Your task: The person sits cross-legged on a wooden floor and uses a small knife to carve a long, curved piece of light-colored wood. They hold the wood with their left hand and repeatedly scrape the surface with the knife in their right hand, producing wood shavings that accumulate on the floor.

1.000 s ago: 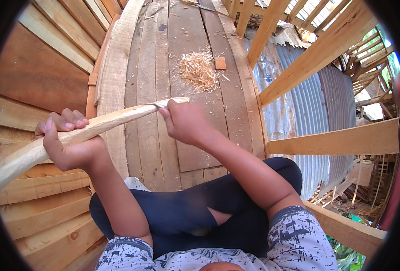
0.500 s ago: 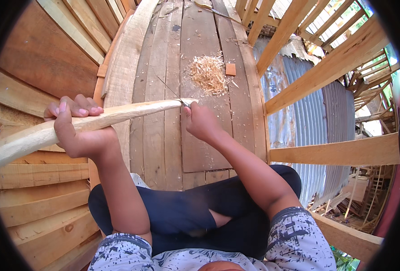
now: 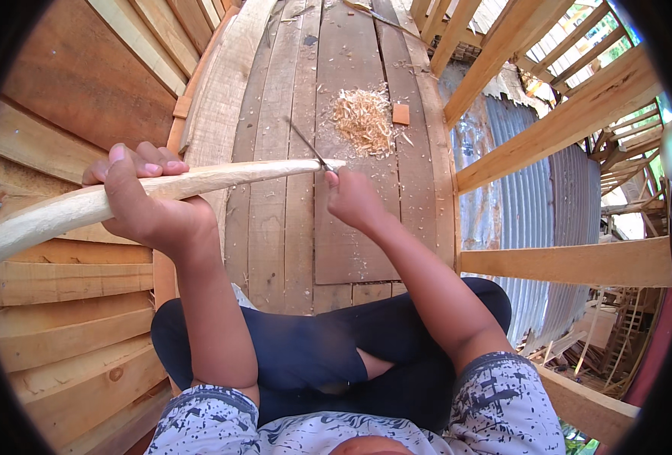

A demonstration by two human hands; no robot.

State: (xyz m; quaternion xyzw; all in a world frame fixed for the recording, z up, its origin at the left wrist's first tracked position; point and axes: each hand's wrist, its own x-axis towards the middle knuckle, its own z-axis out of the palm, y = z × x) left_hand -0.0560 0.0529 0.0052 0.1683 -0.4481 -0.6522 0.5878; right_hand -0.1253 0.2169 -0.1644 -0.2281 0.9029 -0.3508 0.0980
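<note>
Your left hand [image 3: 160, 218] wraps a pale pole [image 3: 252, 174], probably stiff and light, best held mid-shaft. Your right hand [image 3: 356, 200] grips a slim dark blade [image 3: 306, 140].

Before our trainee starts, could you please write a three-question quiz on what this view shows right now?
1. True or false: the left hand grips the pale wooden pole.
2. What lies just right of the pile of shavings: (a) an orange square piece or (b) a metal cup?
3. What does the right hand hold across the pole near its tip?

Key: 1 true; 2 a; 3 a thin dark tool.
</note>
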